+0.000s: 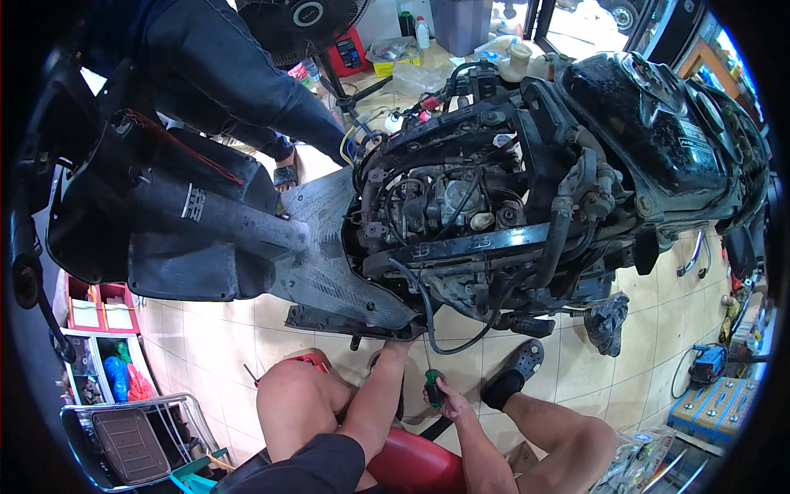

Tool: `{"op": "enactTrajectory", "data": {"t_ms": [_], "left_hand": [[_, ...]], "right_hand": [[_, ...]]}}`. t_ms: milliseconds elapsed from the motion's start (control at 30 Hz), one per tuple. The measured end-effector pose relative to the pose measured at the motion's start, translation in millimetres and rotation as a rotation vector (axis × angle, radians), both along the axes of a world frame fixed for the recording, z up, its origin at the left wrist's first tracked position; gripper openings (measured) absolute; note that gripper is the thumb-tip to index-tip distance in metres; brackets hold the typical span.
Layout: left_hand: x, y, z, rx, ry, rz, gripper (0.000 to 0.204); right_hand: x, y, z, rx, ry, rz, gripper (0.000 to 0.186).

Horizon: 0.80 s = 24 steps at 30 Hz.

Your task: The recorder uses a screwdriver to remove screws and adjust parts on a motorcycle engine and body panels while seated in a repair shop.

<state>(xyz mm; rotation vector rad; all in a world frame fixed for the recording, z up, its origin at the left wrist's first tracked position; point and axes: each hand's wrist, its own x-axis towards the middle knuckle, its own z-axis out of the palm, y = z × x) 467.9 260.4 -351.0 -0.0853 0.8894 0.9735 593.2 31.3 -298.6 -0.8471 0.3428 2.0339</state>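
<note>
A scooter (pixel 329 239) stands across the view with its body panels off, its engine (pixel 461 198) and frame bare. My right hand (pixel 452 401) is closed around the green handle of a screwdriver (pixel 433 385). The thin shaft points up toward the underside of the scooter's near edge; its tip cannot be made out. My left hand (pixel 400 345) reaches under the edge of the footboard (pixel 362 298), just left of the screwdriver. Its fingers are hidden beneath the panel, so their grip does not show. A black hose (pixel 445 351) loops down close to both hands.
Across the scooter stands another person in dark trousers (pixel 239 74), beside a black fan (pixel 309 16). A red stool (pixel 420 458) is between my legs. Parts bins (pixel 99 309) and a folding chair (pixel 132 445) stand left; a blue metal box (pixel 713 409) sits right.
</note>
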Motion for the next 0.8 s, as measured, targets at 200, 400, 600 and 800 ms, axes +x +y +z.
{"op": "enactTrajectory", "data": {"t_ms": [200, 400, 600, 800], "left_hand": [[0.5, -6.8, 3.2, -0.017, -0.009, 0.012, 0.017], [8.6, -6.6, 5.7, -0.018, -0.015, 0.024, 0.018], [6.5, 0.0, 5.5, -0.014, -0.027, 0.035, 0.018], [7.4, 1.6, 7.3, -0.010, -0.031, 0.034, 0.019]], "right_hand": [[1.2, 2.3, 13.5, -0.078, 0.085, -0.023, 0.043], [7.7, -4.3, 1.4, 0.002, 0.182, -0.003, 0.047], [4.1, -4.8, 13.6, -0.023, -0.082, -0.059, 0.045], [9.0, -4.8, 9.3, 0.040, 0.479, -0.030, 0.044]]}}
